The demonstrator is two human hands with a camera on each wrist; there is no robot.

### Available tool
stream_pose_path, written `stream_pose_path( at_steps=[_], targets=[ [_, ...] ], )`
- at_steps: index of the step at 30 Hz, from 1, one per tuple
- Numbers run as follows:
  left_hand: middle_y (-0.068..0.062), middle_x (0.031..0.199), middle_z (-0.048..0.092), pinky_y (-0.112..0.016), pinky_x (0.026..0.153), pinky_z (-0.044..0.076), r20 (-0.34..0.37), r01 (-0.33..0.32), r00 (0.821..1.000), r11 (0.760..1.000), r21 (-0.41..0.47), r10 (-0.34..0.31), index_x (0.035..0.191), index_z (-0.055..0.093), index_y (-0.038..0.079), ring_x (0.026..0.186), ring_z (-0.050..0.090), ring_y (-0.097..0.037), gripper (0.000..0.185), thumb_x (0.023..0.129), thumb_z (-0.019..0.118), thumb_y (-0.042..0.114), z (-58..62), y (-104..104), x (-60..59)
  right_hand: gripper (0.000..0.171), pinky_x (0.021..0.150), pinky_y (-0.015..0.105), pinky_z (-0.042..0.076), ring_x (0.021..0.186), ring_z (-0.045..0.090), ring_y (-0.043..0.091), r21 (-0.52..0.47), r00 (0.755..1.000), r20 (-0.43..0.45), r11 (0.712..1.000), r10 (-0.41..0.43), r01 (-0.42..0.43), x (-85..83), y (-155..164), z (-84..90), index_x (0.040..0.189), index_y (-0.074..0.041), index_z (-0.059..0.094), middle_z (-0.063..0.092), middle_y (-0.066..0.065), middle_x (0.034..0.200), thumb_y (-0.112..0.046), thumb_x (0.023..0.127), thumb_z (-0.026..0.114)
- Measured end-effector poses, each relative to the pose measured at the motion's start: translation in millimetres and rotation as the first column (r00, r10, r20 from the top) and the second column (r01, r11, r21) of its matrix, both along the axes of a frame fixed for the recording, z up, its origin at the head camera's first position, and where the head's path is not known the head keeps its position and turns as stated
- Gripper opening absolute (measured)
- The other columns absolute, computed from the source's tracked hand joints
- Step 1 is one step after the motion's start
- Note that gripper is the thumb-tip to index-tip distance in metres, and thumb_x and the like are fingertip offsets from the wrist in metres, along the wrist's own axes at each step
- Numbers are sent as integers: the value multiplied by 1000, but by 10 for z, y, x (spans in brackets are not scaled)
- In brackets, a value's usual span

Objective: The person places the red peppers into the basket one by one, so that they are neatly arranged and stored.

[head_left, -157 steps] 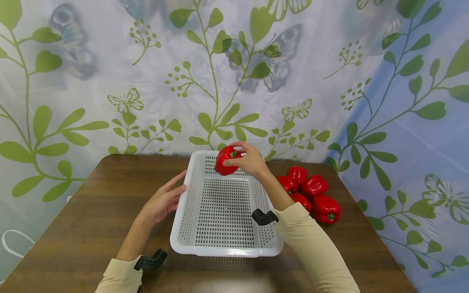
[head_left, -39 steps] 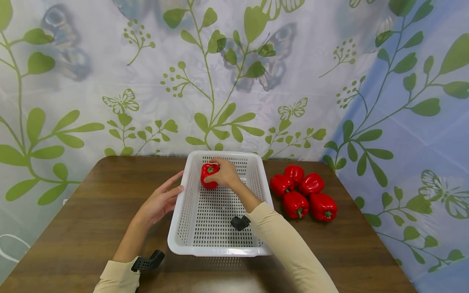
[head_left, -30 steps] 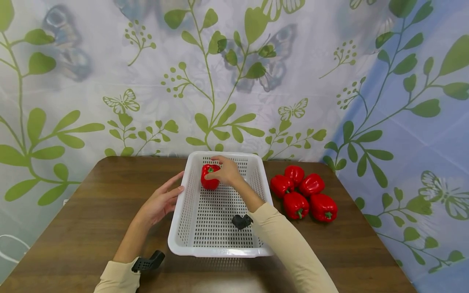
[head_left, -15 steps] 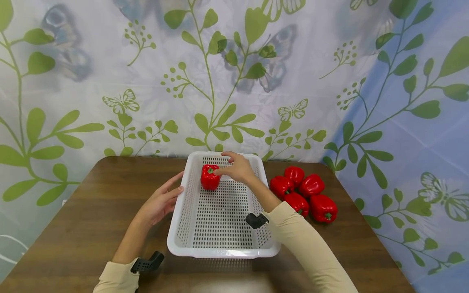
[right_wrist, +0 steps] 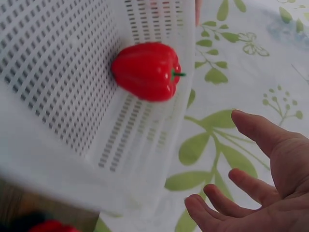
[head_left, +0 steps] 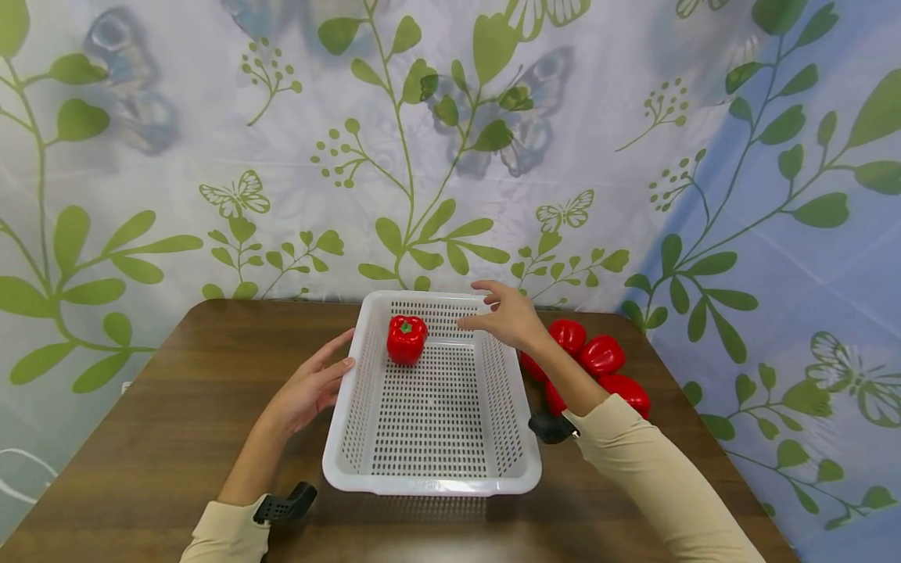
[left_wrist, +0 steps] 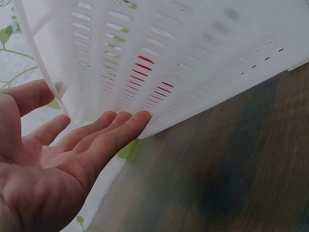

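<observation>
A red pepper stood in the far left corner of a white basket, its green stem pointing up and its base on the slotted floor; whether it touched the walls could not be told. The left hand rested against the basket's left side, its fingers extended rather than curled, with fingertips touching the outer wall just below the rim. In the left wrist view, streaks of red showed through the slots of that wall. The right hand hung over the basket's far right corner, well apart from the pepper, its thumb and fingers spread away from each other. More red peppers lay in a close cluster on the brown wooden table, just right of the basket and partly hidden behind the right forearm. Both arms wore cream sleeves, and black devices sat at the wrists. Beyond the far edge of the table hung a pale sheet printed with green leaves and butterflies, turning bluish toward the right.
</observation>
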State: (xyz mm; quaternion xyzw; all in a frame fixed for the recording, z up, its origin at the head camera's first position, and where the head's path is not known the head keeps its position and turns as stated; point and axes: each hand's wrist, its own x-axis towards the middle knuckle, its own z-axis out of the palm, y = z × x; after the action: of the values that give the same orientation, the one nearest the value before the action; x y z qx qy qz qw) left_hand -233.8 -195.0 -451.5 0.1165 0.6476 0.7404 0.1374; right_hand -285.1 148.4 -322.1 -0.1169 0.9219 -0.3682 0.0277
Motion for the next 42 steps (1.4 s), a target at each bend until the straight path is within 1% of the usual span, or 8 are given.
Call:
stream_pose_path(
  at_steps=[5,9,13,20,28,35,37,42],
  targets=[
    [-31,149,42,-44,89,61,-2,-5,1000,1000,-9,5,162,22,24,120,67,-35,64,106,53,22,16,15,4,75,100,56,52,131,55,39,31,999,-33,999,-14,15,52,255,46,150,-17,49,58,20,141,-40,86,79],
    [-31,148,43,-44,89,61,-7,-6,1000,1000,-18,6,162,23,23,119,67,-34,64,106,53,22,35,29,2,77,101,59,50,129,55,41,66,999,-27,997,-40,42,126,464,54,152,-17,46,57,22,142,-42,87,78],
    [-32,148,43,-45,89,60,-22,-5,1000,999,-40,4,163,22,22,119,66,-37,64,106,52,23,58,37,4,78,101,62,49,130,54,42,102,997,-38,993,-62,66,205,646,40,153,-17,45,55,22,144,-45,87,76],
    [-31,147,45,-46,90,60,-19,-13,1000,999,-51,12,162,23,24,121,65,-41,64,106,54,23,73,27,4,78,98,62,50,129,54,43,121,991,-81,986,-103,112,342,891,-78,152,-15,45,57,24,142,-46,88,76],
    [-35,147,45,-47,89,60,-24,-8,1000,998,-61,7,163,21,22,118,66,-40,66,106,54,24,67,20,15,77,96,62,51,124,55,43,148,975,-110,967,-192,207,495,1182,-250,149,-12,46,59,25,137,-49,88,75],
    [-36,143,49,-47,87,61,-27,-35,999,996,-77,33,162,24,21,113,69,-38,65,105,55,24,73,23,15,80,95,64,50,124,55,46,151,961,-110,952,-253,268,608,1464,-378,149,-9,45,58,28,137,-52,88,74],
    [-36,143,51,-46,87,61,-24,-42,999,995,-86,40,162,25,21,113,70,-38,65,105,56,24,78,23,17,81,98,65,46,123,56,47,146,958,-103,948,-268,281,636,1538,-397,150,-8,44,57,29,137,-52,88,74],
    [-34,142,52,-45,88,61,-21,-53,998,994,-100,51,162,27,20,115,69,-40,65,104,58,24,97,29,26,84,94,61,51,123,55,49,138,952,-89,943,-293,303,692,1689,-424,151,-7,42,55,32,139,-54,89,73]
  ],
)
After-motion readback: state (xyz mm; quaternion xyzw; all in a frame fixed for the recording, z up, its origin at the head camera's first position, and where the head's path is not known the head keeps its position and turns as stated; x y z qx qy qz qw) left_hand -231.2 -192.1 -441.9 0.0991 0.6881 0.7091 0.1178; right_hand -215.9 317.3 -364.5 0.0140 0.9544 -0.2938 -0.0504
